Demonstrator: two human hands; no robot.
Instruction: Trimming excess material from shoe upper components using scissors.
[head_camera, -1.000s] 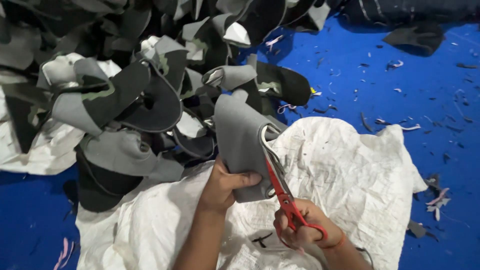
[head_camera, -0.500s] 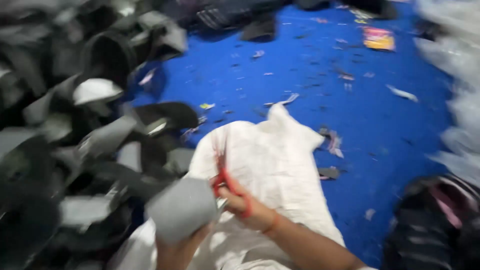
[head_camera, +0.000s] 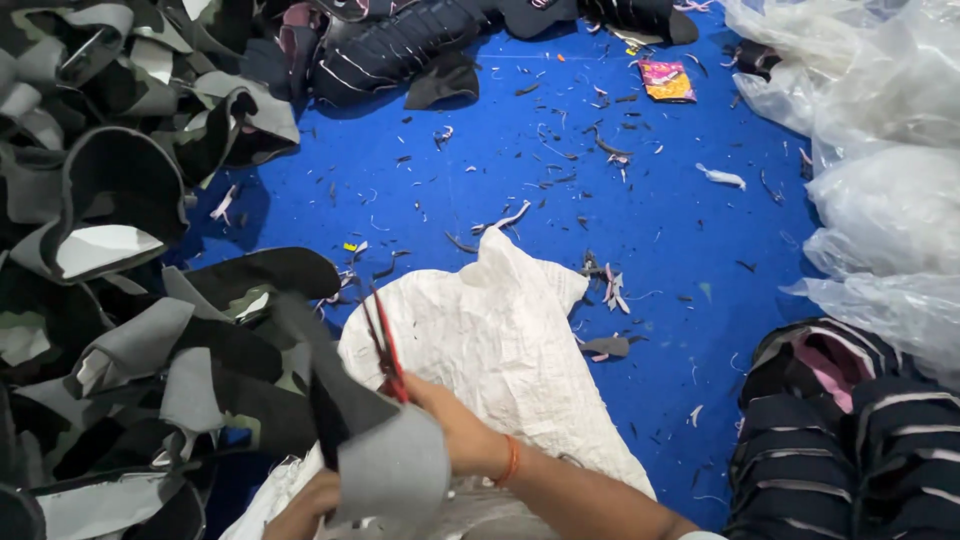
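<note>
Covering floor — blue mat (head_camera: 560, 120), scraps; right hand (head_camera: 455, 432) seemingly gripping scissors (head_camera: 385, 345).

Single head view, steeply downward, close

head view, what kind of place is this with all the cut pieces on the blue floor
Probably a footwear or garment workshop's cutting area. A heap of grey and black fabric pieces fills the left, trimmings litter the blue floor, and the right hand works red scissors over a white woven sack.
</note>
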